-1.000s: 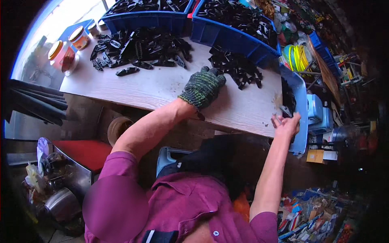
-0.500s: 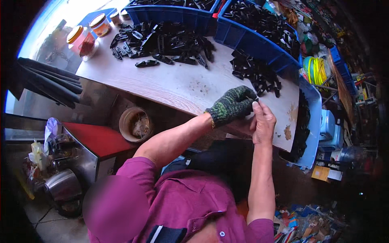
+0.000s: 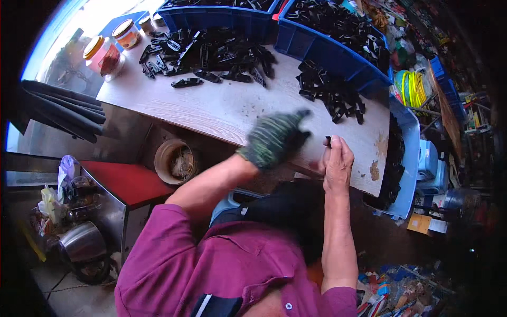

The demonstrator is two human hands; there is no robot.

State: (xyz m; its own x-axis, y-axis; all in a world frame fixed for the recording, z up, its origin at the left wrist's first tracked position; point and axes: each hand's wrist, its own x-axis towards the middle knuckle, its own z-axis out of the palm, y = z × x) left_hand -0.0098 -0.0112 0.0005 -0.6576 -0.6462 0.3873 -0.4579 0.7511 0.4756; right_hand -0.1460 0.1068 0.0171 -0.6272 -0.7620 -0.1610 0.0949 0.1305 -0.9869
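Jars: three lidded jars [image 3: 108, 50] stand at the far left corner of the counter [image 3: 222, 108].
Left pile: a wide scatter of small black plastic parts [image 3: 211, 53] lies on the counter before a blue bin [image 3: 222, 18].
Left hand: the left hand [image 3: 274, 138] wears a green knit glove and hangs above the near edge of the counter; it is blurred, so I cannot tell how its fingers are set.
Right pile: a smaller heap of black parts [image 3: 330, 95] lies beside a second blue bin [image 3: 338, 53].
Right hand: the right hand [image 3: 337, 161] is bare, just beside the glove at the counter's near edge, its fingers curled and pinching a small black part [image 3: 328, 141] at their tips.
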